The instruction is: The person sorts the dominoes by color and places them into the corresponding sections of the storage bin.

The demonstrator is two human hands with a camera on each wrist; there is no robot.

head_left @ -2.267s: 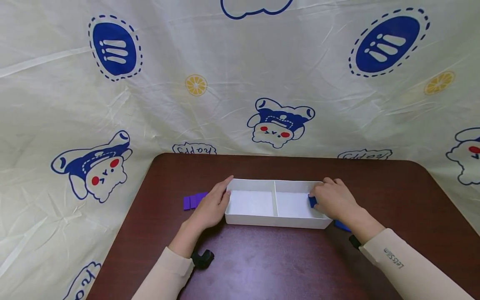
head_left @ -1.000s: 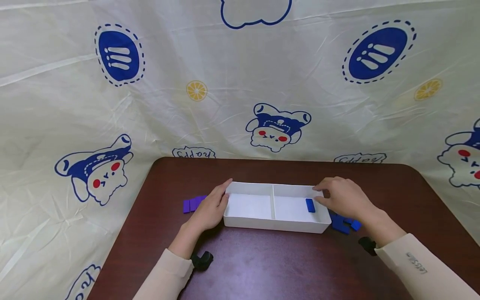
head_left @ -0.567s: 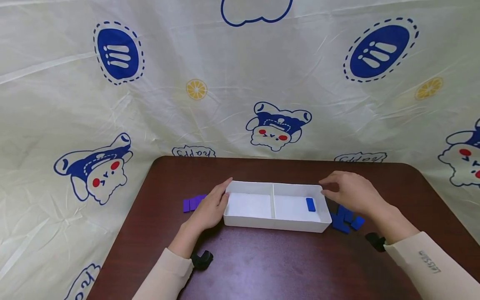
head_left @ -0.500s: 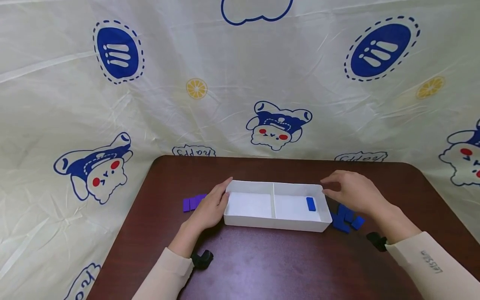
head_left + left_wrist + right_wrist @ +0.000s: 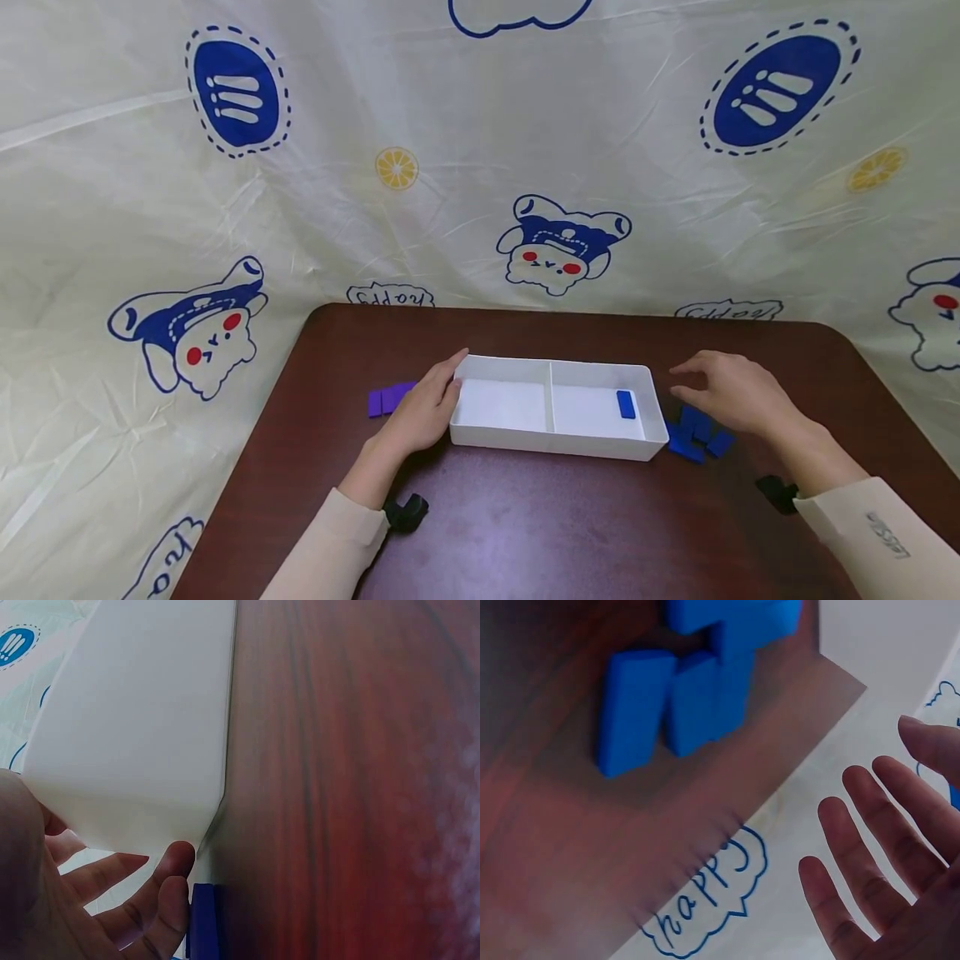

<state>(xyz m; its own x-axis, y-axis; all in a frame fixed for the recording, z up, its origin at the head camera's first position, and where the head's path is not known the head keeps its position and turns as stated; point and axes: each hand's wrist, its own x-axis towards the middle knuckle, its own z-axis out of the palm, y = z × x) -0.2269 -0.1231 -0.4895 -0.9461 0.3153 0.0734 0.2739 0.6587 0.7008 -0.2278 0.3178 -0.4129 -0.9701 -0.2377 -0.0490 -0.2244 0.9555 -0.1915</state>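
The box [image 5: 555, 442] stood on the table [image 5: 555, 533], its long side facing the person, with a divider [image 5: 551, 400] separating two compartments. One blue block [image 5: 626, 405] lay flat in the right compartment, near the end wall. The left hand [image 5: 427, 408] rested against the left end of the box, fingers slightly bent and fingertips touching the wall. The right hand [image 5: 733, 390] was apart from the box, just beyond its right end, with fingers spread and the thumb separated from them by a clear gap. The other blue blocks [image 5: 701, 429] formed a close cluster on the table, just beside the right end; some touched each other, and the right hand was near them. The right end wall stood between this cluster and the block inside. Purple blocks [image 5: 388, 400] lay in a row left of the box; the left hand hid the row's inner end and stood between row and box. A printed sheet [image 5: 330, 217] hung behind the table. Black straps [image 5: 407, 514] showed at both wrists, beside the sleeves [image 5: 330, 546].
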